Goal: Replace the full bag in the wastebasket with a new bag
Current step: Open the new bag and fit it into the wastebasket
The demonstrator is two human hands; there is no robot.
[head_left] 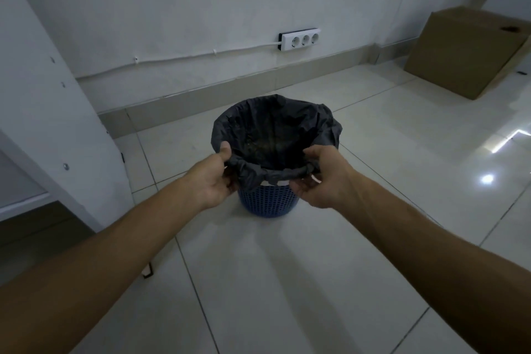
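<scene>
Left hand [211,181] and right hand [319,178] pinch the crinkled black bag [275,129] rim over the perforated blue wastebasket [267,202]

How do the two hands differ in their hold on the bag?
The left hand pinches the bag with its thumb on top of the rim fold; the right hand curls its fingers over the fold. The left sits slightly lower. Both grip the near edge above the basket.

Dim, bluish pic w/ glare on floor tiles [488,178] at right, wide-angle bending at edges.
</scene>
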